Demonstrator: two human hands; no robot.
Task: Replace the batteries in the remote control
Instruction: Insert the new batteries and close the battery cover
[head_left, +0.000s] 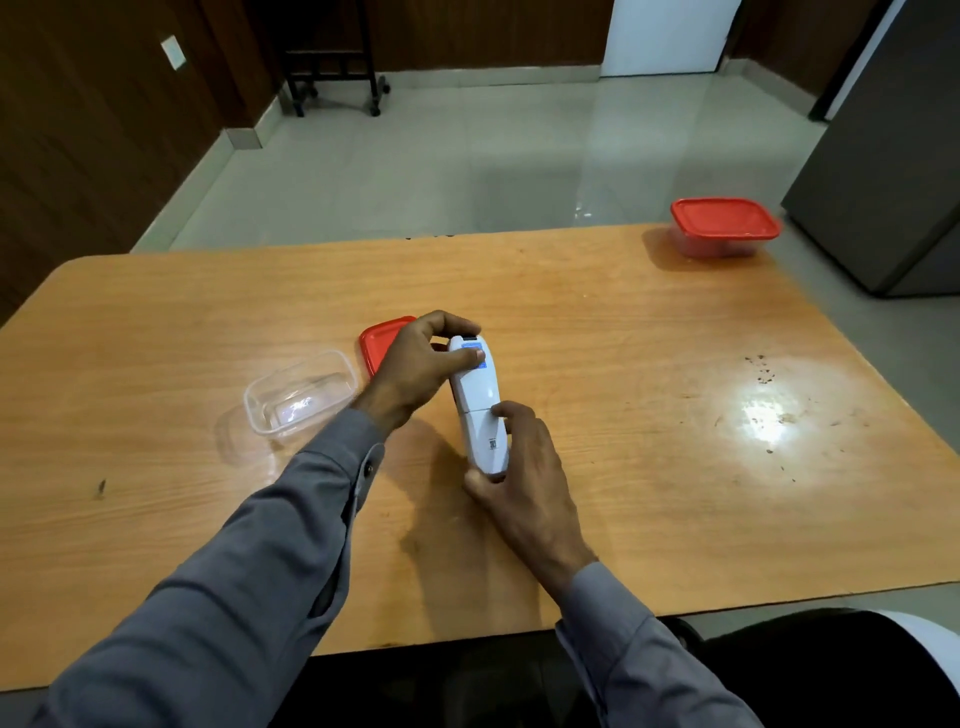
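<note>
A white remote control (477, 402) lies back side up in both my hands above the middle of the wooden table (649, 364). My left hand (421, 366) grips its far end, thumb on a blue label. My right hand (519, 467) holds the near end, with the index finger resting at the seam of the battery cover, which sits shut. No batteries are visible.
An open clear plastic container (298, 397) stands left of the hands, and its red lid (376, 343) lies behind my left hand. A closed red-lidded container (724, 226) sits at the table's far right corner. A grey cabinet (883, 171) stands to the right.
</note>
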